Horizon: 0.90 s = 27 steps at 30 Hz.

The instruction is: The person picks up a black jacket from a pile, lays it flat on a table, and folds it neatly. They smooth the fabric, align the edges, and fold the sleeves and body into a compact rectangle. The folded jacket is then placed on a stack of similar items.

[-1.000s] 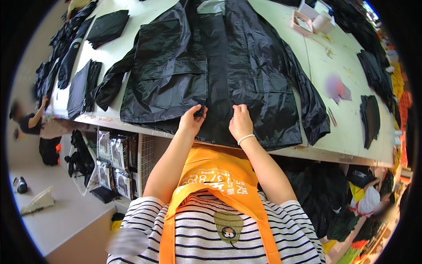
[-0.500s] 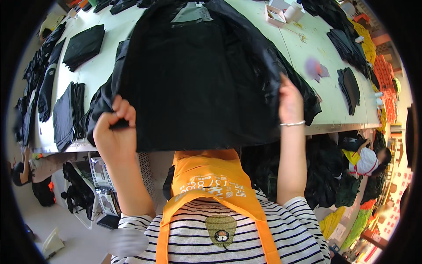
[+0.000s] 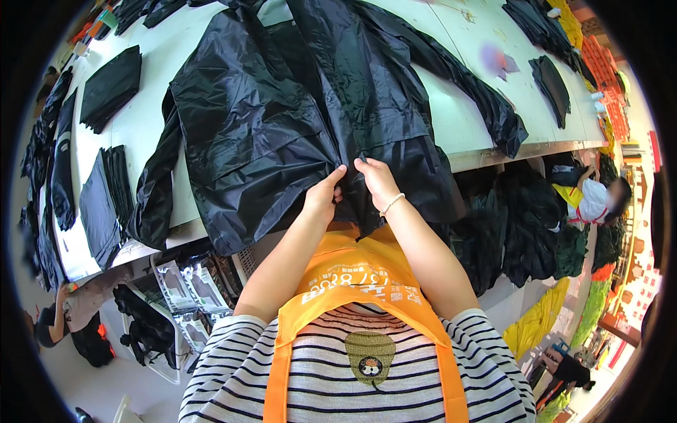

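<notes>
A shiny black jacket (image 3: 261, 134) lies front up across the table, its sleeves spread to both sides and its lower hem hanging over the near edge. Its two front halves meet at a zipper (image 3: 334, 144) running down the middle; the collar end still gapes. My left hand (image 3: 325, 192) pinches the left front edge low on the zipper, thumb on top. Just beside it, my right hand (image 3: 377, 182) grips the right front edge in the same way. Under the fingers, the zipper's bottom end is hidden.
Folded black garments lie in stacks at the left (image 3: 111, 88) and right (image 3: 550, 88) of the white table (image 3: 472, 116). Dark garments (image 3: 518, 218) are heaped below its edge at right. A person in a white top (image 3: 599, 199) is at far right, another person (image 3: 56, 321) at far left.
Both hands have come together at the middle from the jacket's sides. The front halves, held spread before with the dark inside showing, are now folded inward over it.
</notes>
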{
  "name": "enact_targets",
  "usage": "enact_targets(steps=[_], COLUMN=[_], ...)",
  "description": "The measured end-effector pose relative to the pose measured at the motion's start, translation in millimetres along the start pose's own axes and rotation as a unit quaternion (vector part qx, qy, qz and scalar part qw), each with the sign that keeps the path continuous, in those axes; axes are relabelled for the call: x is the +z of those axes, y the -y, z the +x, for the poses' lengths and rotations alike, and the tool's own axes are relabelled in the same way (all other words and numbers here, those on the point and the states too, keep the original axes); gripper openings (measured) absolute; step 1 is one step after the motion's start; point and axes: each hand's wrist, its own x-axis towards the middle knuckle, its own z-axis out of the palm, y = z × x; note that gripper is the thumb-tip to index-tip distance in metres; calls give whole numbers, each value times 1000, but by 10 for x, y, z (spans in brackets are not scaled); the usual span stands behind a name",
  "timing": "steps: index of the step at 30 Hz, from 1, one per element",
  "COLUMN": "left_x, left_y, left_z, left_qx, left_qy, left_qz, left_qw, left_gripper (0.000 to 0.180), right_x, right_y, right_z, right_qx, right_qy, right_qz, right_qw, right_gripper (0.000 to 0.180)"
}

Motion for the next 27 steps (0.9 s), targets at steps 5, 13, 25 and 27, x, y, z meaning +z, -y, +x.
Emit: enact_targets(steps=[5, 13, 25, 27], left_x=[-95, -124, -167, 13], left_y=[-112, 51, 42, -80], left_z=[6, 105, 55, -221], left_qx=[-41, -31, -30, -10], left_qy=[88, 34, 45, 9], left_qz=[-50, -61, -70, -60], left_qw=[994, 997, 996, 998], left_gripper=[20, 17, 19, 19], right_x=[-130, 69, 58, -24], right_y=[-123, -59, -298, -360], right_z=[-11, -645, -572, -571], right_qx=[-29, -408, 107, 150], right_qy=[-54, -71, 46, 32], right_qz=[78, -478, -16, 31], right_qw=[995, 775, 993, 988], right_gripper=[20, 27, 11, 12])
